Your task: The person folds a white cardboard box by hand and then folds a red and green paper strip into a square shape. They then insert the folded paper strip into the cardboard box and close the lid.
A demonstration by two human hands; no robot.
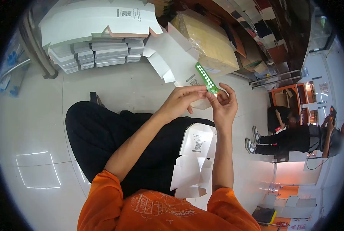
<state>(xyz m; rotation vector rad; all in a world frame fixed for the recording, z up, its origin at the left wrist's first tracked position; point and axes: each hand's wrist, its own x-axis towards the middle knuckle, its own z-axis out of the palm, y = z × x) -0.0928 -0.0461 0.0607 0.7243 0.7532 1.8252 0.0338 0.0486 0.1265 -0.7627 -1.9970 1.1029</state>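
Note:
A narrow green strip (pixel 206 78) with a row of white diamond shapes is held up in front of me, its lower end between both hands. My left hand (pixel 183 101) comes in from the left, thumb and index finger closed at that end. My right hand (pixel 225 106) pinches the same end with thumb and index finger, its other fingers curled loosely. On my lap, beneath my right forearm, lies a partly folded white cardboard box (pixel 189 169) with a printed QR code. Behind the hands, an unfolded white cardboard sheet (pixel 172 52) lies on the floor.
A tall stack of flat white cardboard sheets (pixel 99 19) stands at the upper left. Beside it sits a plastic-wrapped brown carton (pixel 208 42). A metal leg (pixel 35 46) rises at the far left. Two other people (pixel 295 136) are at the right, near orange shelving (pixel 291 92).

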